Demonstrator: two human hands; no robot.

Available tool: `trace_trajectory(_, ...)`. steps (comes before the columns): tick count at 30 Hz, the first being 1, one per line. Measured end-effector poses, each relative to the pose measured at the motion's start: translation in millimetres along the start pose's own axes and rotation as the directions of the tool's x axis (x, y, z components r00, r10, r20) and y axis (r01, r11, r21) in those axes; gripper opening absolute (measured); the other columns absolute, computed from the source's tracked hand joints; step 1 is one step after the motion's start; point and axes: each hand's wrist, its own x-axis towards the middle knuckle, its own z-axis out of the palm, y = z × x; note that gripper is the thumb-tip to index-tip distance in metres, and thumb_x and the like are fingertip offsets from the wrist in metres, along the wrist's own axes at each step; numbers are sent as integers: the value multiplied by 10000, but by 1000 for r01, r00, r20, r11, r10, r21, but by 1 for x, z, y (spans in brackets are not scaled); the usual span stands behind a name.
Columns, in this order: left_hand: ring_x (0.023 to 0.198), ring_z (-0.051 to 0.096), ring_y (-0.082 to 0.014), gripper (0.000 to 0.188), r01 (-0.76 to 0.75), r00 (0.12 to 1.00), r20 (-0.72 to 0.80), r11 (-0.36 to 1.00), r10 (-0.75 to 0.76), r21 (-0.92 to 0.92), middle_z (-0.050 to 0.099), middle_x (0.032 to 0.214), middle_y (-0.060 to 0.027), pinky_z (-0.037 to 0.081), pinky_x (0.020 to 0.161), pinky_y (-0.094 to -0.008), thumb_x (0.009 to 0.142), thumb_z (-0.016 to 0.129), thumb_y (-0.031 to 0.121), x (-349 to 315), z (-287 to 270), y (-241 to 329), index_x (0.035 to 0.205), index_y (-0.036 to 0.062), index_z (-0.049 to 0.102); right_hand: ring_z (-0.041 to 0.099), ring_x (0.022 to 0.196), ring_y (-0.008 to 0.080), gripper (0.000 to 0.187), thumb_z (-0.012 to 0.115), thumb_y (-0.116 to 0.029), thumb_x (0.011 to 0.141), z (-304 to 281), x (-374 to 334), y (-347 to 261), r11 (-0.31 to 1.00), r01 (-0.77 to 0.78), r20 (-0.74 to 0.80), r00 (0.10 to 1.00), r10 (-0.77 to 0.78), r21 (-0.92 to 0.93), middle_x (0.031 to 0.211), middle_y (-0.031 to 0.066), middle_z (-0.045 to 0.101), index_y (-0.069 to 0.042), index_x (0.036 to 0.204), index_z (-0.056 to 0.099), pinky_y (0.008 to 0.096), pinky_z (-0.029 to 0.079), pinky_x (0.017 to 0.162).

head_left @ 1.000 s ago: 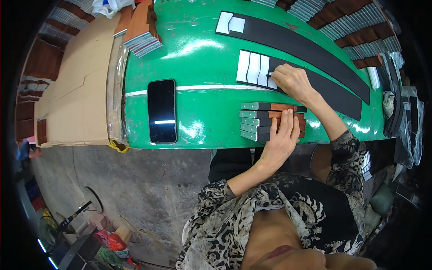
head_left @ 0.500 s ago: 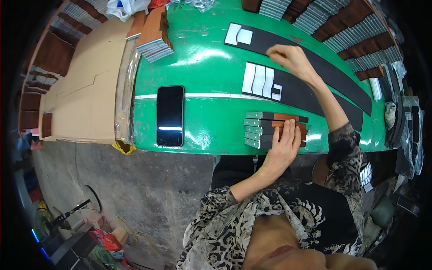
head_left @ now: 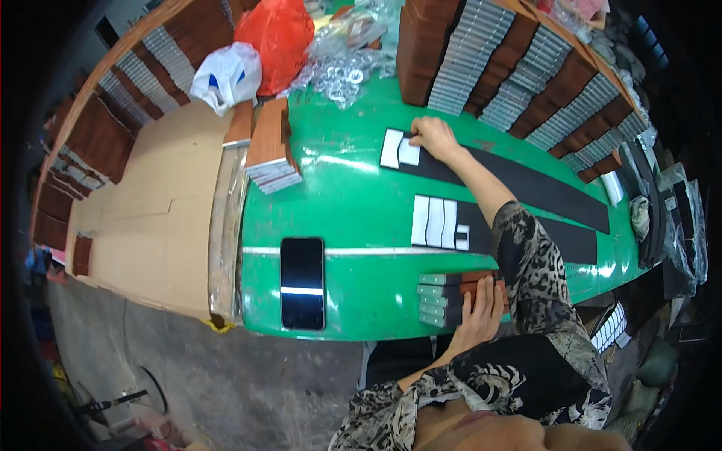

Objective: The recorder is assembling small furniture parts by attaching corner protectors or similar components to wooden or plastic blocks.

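Observation:
My right hand (head_left: 435,138) reaches over the far black strip (head_left: 519,183), fingers closed in a pinch. Its fingertips touch the edge of a white sticker-like piece (head_left: 408,154) at the strip's left end; what is between them is hidden. My left hand (head_left: 479,310) rests with fingers stretched out on a small stack of brown wooden blocks with grey ends (head_left: 439,299), at the table's near edge. Between the hands lies a second black strip (head_left: 481,218), bearing several white pieces (head_left: 435,220) with wavy edges.
A phone (head_left: 302,282) lies left on the green table (head_left: 353,210). Beyond it stand more brown blocks (head_left: 269,143). A cardboard sheet (head_left: 162,218) is at the left. Tall rows of blocks (head_left: 481,68) line the far right. Red (head_left: 276,41) and white plastic bags (head_left: 229,75) sit at the back.
My right hand has come left onto the white piece on the far strip. The view has tilted up, showing more of the table's back. My left hand stays on the block stack.

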Motion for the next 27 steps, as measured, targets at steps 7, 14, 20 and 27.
trace_trajectory(7,1228,450,-260,377,46,995,89,997,-41,-58,482,1316,-166,377,935,-416,848,486,265,0,-5,0,1131,46,605,598,792,367,89,605,-96,782,9,-5,-7,981,89,-55,994,-100,-174,807,180,595,-26,836,599,455,483,677)
trace_trajectory(14,1224,449,-268,356,40,995,91,999,-38,-21,477,1317,-174,375,939,-410,847,476,209,-4,-8,-1,1127,29,603,625,732,311,180,537,-163,866,2,3,-10,972,-164,-25,986,162,-166,899,169,631,7,867,594,399,516,628)
trace_trajectory(20,1221,457,-303,395,-15,998,66,998,19,-68,486,1298,-216,381,943,-440,848,442,201,-1,-6,-2,1174,2,540,653,698,196,256,427,-148,897,-38,-11,23,412,-549,396,826,402,727,911,132,647,19,957,612,293,549,568)
trace_trajectory(27,1204,462,-301,500,-25,981,190,998,36,-61,483,1294,-186,364,927,-474,764,588,220,16,-15,-6,1206,2,507,564,676,163,220,575,-191,885,-145,-124,-22,173,-372,348,925,154,912,829,77,602,20,942,552,316,513,688)
